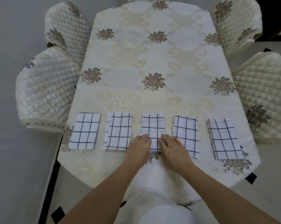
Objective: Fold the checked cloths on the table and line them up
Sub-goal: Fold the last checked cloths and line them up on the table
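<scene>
Several folded white cloths with dark checks lie in a row near the front edge of the table (152, 97). The middle cloth (152, 125) has both my hands on its near end. My left hand (140, 147) lies flat with its fingertips on the cloth's left edge. My right hand (172, 147) lies flat with its fingertips on the right edge. To the left sit two folded cloths (84, 131) (118, 131). Two more folded cloths (185, 135) (223, 139) lie to the right, the far right one slightly turned.
A cream floral tablecloth covers the table. Quilted chairs stand at both sides: two on the left (46, 92) (67, 28) and two on the right (264, 94) (236, 23).
</scene>
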